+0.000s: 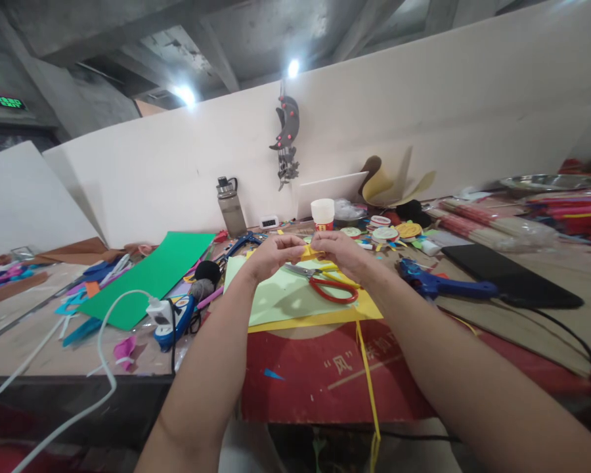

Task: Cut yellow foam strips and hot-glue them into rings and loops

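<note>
My left hand (278,253) and my right hand (342,253) meet over the table, fingers pinched on a small yellow piece (309,252) between them. The fingers cover much of it. Just below lie scissors with red handles (332,289), on a pale green sheet (276,299) over a yellow sheet (320,320). A thin yellow strip (367,374) hangs down over the red board (300,381) in front of me.
Left are a green sheet (152,276), a power strip (175,322) and a white cable (103,348). A blue glue gun (443,284) and a black flat object (512,274) lie right. Behind stand a bottle (232,209) and a white cup (322,211).
</note>
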Demonstrator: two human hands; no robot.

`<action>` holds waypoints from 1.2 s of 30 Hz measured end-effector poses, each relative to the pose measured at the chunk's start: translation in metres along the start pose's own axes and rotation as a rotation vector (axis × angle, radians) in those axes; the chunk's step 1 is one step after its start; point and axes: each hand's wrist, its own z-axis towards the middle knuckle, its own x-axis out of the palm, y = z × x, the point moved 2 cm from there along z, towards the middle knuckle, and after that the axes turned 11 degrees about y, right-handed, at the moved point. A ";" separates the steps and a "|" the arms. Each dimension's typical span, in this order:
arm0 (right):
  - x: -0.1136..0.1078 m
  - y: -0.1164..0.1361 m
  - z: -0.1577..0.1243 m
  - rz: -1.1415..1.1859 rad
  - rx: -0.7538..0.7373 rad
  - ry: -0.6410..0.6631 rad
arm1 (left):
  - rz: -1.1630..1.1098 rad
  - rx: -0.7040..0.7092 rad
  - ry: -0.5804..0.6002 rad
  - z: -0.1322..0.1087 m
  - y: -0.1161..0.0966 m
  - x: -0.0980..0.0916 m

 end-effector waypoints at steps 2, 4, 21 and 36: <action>0.000 0.002 -0.001 -0.078 -0.031 -0.004 | 0.051 -0.005 -0.007 0.000 0.000 -0.001; 0.000 0.004 -0.002 -0.165 -0.055 -0.013 | 0.111 -0.007 -0.008 0.000 0.000 -0.003; 0.007 0.001 0.004 0.439 -0.180 0.122 | 0.966 0.444 -0.345 -0.006 -0.020 0.006; 0.004 0.001 0.004 0.390 -0.183 0.123 | 0.722 0.408 -0.277 -0.007 -0.022 0.003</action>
